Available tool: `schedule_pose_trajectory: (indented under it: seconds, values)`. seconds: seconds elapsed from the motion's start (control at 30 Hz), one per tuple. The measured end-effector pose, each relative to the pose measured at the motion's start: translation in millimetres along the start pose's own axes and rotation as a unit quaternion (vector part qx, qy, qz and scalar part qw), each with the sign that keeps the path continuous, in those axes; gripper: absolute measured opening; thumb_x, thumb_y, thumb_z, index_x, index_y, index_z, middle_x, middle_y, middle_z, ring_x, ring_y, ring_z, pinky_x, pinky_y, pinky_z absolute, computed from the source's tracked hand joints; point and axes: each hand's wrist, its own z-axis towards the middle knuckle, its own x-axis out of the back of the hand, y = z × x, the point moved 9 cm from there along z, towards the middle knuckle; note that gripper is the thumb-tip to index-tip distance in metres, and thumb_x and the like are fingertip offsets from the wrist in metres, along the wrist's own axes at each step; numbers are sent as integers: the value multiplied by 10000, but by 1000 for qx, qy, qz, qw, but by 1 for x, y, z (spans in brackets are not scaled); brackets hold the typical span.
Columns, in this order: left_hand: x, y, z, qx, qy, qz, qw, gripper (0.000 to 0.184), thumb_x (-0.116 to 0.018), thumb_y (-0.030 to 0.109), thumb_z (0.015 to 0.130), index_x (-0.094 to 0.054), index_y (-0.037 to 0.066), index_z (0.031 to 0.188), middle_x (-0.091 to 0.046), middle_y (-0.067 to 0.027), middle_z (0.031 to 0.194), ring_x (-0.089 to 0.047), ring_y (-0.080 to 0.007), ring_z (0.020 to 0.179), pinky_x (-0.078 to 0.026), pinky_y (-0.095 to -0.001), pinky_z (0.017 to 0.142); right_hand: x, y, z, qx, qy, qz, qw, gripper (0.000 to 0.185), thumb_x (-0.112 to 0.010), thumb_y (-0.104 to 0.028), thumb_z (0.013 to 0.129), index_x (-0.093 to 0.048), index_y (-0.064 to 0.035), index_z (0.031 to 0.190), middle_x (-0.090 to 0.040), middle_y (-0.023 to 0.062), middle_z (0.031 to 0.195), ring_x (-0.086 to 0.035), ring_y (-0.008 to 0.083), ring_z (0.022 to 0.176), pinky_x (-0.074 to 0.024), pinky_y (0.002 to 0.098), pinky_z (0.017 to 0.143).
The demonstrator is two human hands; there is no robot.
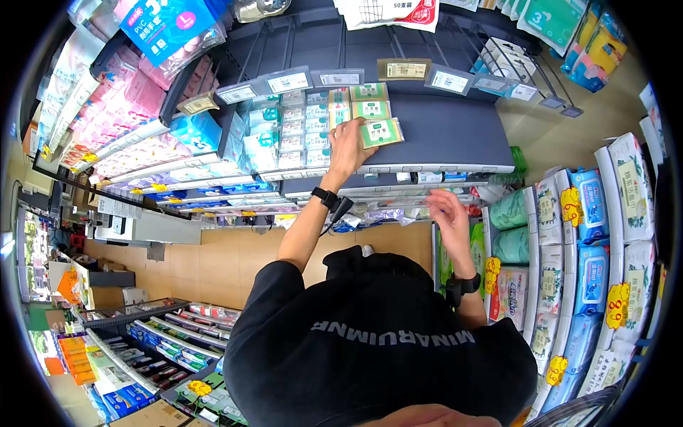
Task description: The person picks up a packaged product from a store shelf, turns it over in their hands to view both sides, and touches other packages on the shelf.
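My left hand (347, 148) is at the front of a dark shelf, its fingers and thumb closed around the left end of a flat green and cream packet (381, 132). Just behind that packet lie two similar ones, the nearer green packet (371, 109) partly covered. To the left of my hand stand stacks of small white and teal boxed packets (292, 128). My right hand (449, 222) hovers in front of the lower shelves, fingers apart and holding nothing. Both wrists wear black bands.
Price tags (288, 80) on hook rails hang above the shelf (455, 132). Pink packs (131, 92) fill the left side. On the right, shelves carry blue wipes packs (592, 277) and green rolls (510, 245). A tiled floor (213, 263) and a lower rack (153, 356) lie to the left.
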Motion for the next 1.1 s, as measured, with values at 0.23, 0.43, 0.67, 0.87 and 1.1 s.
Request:
schedule_pose_trajectory:
  seconds: [0.23, 0.43, 0.67, 0.87, 1.1]
  values:
    - [33, 47, -38, 14, -4, -19, 1000, 789, -893, 237, 657, -494, 100, 1324, -594, -92, 1259, -423, -335, 1233, -239, -490, 1035, -12, -27, -6, 46, -43, 10, 998, 434, -672, -22, 897, -536, -32, 1309, -628, 81, 1214, -583, 156, 1117, -457, 299, 950]
    - [64, 100, -71, -3, -21, -26, 999, 783, -889, 251, 668, -505, 118, 1337, -593, -59, 1273, -433, -331, 1231, -235, -485, 1049, -12, -55, -7, 140, -24, -72, 987, 579, -726, -55, 854, -473, -32, 1374, -540, 118, 1369, -525, 210, 1243, -434, 351, 1009]
    - [89, 149, -105, -27, -16, -70, 997, 835, -893, 236, 646, -499, 136, 1375, -620, -40, 1212, -447, -304, 1182, -246, -446, 1046, 4, -53, -16, 133, -22, 42, 990, 600, -680, -66, 904, -397, -22, 1430, -501, 137, 1404, -501, 228, 1283, -430, 362, 1030]
    - [96, 181, -125, -48, -29, -84, 995, 865, -890, 230, 646, -481, 146, 1403, -603, -7, 1235, -439, -269, 1145, -242, -442, 1033, 11, -45, -36, 63, -32, 113, 991, 457, -595, -4, 950, -432, 5, 1377, -609, 114, 1200, -591, 156, 1102, -466, 295, 950]
    - [101, 207, -148, -46, -20, -113, 992, 1080, -935, 231, 614, -331, 74, 1495, -602, -36, 1275, -469, -228, 1170, -239, -423, 1033, 29, -46, -65, 44, -6, 148, 988, 427, -582, 26, 936, -457, 17, 1344, -625, 121, 1174, -604, 160, 1094, -465, 290, 952]
